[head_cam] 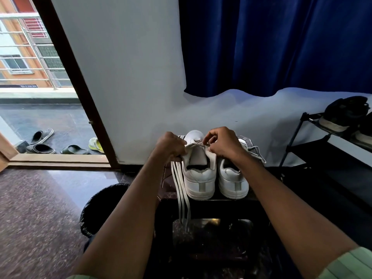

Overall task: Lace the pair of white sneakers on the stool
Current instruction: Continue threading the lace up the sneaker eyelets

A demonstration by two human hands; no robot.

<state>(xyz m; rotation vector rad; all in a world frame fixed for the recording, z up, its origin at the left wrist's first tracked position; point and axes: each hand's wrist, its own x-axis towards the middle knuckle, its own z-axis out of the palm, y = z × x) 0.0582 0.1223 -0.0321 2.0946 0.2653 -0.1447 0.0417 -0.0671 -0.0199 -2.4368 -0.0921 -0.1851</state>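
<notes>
Right hand (222,142) pinches the flat white shoelace (196,145) at a front eyelet; left hand (171,147) grips the lace's hanging lengths. The left white leather sneaker (199,178) stands at the dark stool's (231,204) front edge, beside its mate (233,183). Keeping the lace flat and tensioned evenly would serve best.

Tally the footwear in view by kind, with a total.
White sneakers on the stool: 2
Slippers and clogs outside the door: 4
Dark shoes on the rack: at least 1
Total: at least 7
</notes>
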